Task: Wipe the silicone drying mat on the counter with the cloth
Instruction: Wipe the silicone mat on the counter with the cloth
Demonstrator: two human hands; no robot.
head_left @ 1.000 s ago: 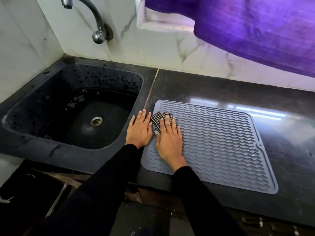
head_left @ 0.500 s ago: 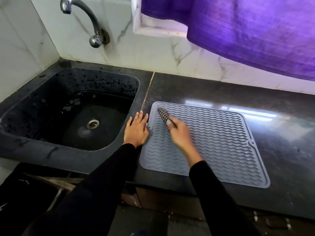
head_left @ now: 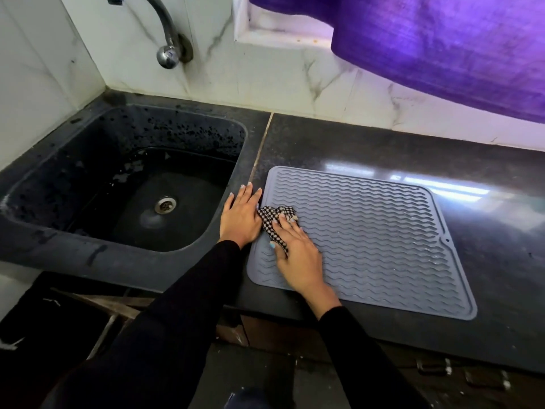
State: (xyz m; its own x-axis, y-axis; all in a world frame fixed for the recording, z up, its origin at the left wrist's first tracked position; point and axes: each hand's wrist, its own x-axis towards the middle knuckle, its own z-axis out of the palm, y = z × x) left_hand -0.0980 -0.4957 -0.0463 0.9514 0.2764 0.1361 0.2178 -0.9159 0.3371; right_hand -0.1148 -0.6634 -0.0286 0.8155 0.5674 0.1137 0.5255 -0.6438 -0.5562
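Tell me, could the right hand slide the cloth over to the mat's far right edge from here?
Probably yes: the right hand presses the cloth at the mat's left side, and nothing sits on the ribbed surface between.

- Single view: head-worn wide-angle camera, looking forward and steeply down from above the counter (head_left: 383,149).
- Range: close; both forearms enter from the bottom edge.
- Framing: sink (head_left: 124,184) left of the fingers (head_left: 283,222), mat (head_left: 383,237) to their right, wall beyond them.
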